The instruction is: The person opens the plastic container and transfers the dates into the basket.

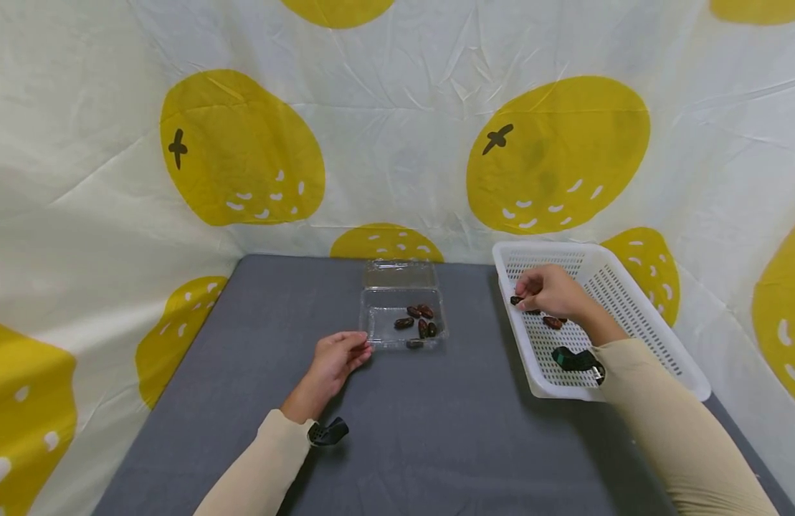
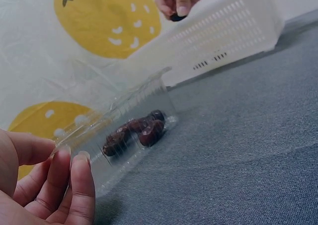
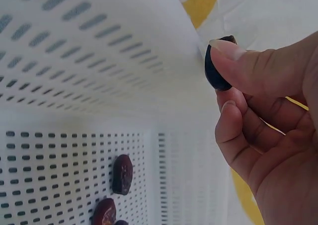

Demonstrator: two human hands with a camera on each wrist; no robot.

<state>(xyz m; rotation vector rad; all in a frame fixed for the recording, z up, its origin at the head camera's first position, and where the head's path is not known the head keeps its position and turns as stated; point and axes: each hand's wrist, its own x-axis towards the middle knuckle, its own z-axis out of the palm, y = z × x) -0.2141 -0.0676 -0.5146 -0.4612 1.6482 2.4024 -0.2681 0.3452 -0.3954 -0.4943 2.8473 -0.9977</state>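
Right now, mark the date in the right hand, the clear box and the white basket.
date (image 3: 216,75): right wrist view, its dark end beside the thumb.
clear box (image 1: 371,326): head view, left wall.
white basket (image 1: 629,283): head view, far right wall.

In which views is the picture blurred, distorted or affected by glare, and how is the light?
Head view: even, soft light with faint shadows on the grey table; wide-angle bending at the edges. Left wrist view: the left hand is close and slightly soft; the clear plastic box shows mild reflections. Right wrist view: the right hand pinching a dark date is sharp; the white perforated basket looks bright.
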